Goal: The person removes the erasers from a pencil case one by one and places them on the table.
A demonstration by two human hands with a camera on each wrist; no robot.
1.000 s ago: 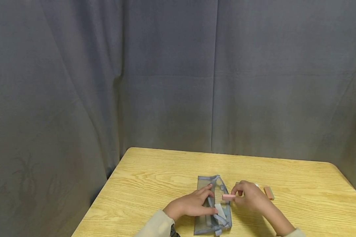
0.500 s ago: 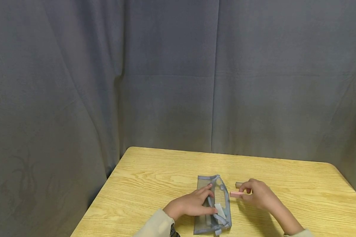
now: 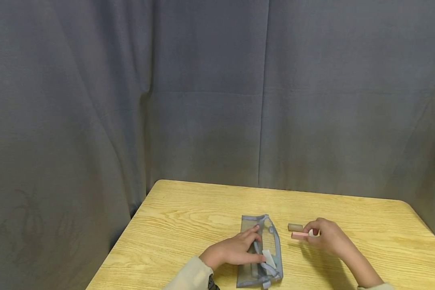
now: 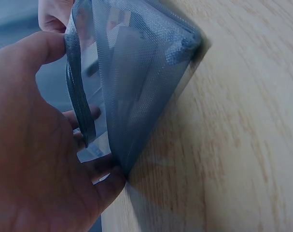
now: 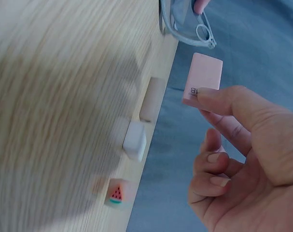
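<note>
A right hand (image 3: 328, 238) is pinching a pink block (image 3: 299, 235) above the desk (image 3: 195, 213) while a left hand (image 3: 235, 250) is holding a mesh pouch (image 3: 279, 253) by its mouth.
The right fingers are grasping the pink block between thumb and forefinger, its printed end nearest the thumb; it is hovering to the right of the pouch, apart from it. The left fingers are grasping the pouch's zipped edge, and a white piece (image 3: 269, 258) is lying inside. A grey-brown block (image 3: 295, 227), a white block (image 5: 135, 140) and a watermelon-printed block (image 5: 116, 193) are resting on the desk, strung out in a row.
</note>
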